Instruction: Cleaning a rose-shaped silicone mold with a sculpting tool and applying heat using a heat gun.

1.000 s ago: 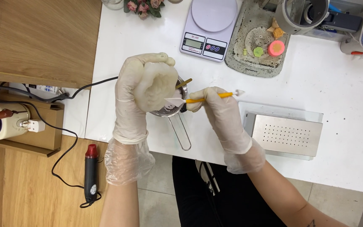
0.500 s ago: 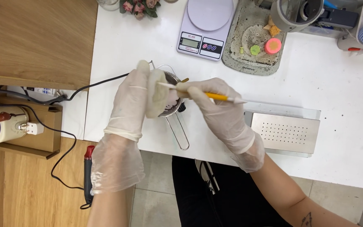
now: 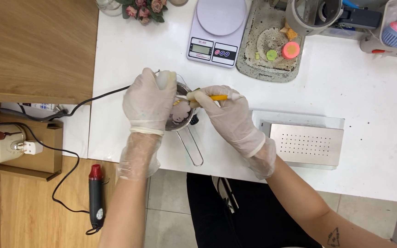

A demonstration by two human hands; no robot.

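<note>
With the left hand [image 3: 149,102] closed on what looks like a pale wax block [image 3: 165,79] over the small metal pot [image 3: 180,117], the right hand [image 3: 228,115] pinching the yellow-handled tool [image 3: 210,97] does best scraping in short, shallow strokes so shavings drop inside.

White worktop [image 3: 368,101] carries kitchen scale [image 3: 218,31] at far edge, stained grey mat [image 3: 258,55] beside it with pink and green bits on top. Perforated steel tray [image 3: 306,144] sits near front edge (right of centre). Flower sprig [image 3: 142,10] at far left corner. Black cable [image 3: 102,95] trails off left edge.
</note>
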